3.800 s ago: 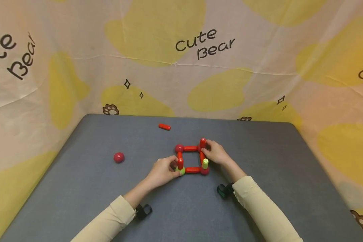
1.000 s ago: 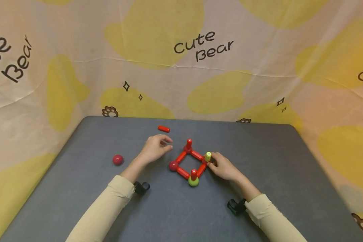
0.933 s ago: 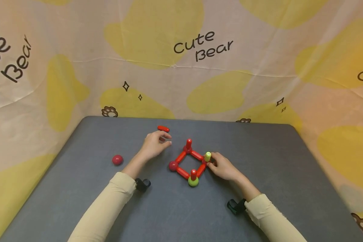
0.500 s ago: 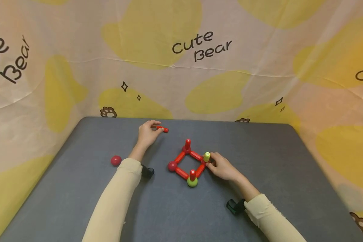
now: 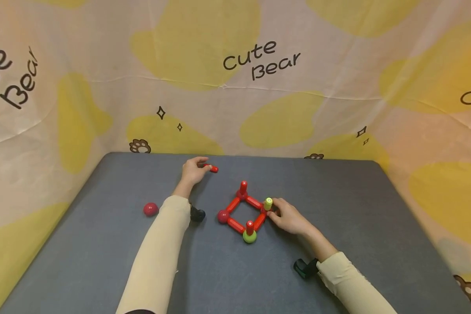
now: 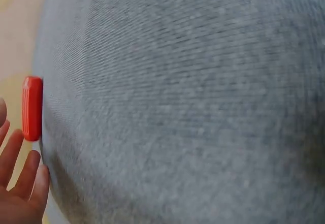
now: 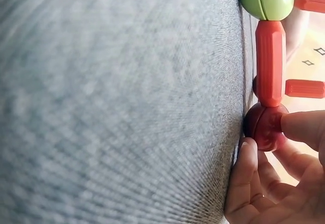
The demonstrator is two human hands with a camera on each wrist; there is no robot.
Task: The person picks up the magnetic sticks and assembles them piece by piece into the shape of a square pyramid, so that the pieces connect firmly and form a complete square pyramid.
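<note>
A diamond-shaped frame of red rods [image 5: 235,225] joined by balls lies mid-table. Its corners are a left red ball [image 5: 223,216], a near green ball [image 5: 249,237], a far red ball and a right one. Short rods stand up from three of them: two red, one yellow-green [image 5: 268,203]. My right hand [image 5: 290,218] holds the right corner's red ball [image 7: 265,127] between thumb and fingers. At the back, my left hand [image 5: 193,171] is at a loose red rod [image 6: 32,108], thumb overlapping it in the head view. In the left wrist view those fingers are extended beside the rod.
A loose red ball [image 5: 151,209] lies on the grey table [image 5: 102,244], left of the left forearm. Patterned cloth [image 5: 204,100] hangs behind the table and along its sides.
The frame was turned from square-on to a diamond. My left hand left its green corner and moved back to the loose rod. My right hand shifted from another corner to the one under the yellow-green rod.
</note>
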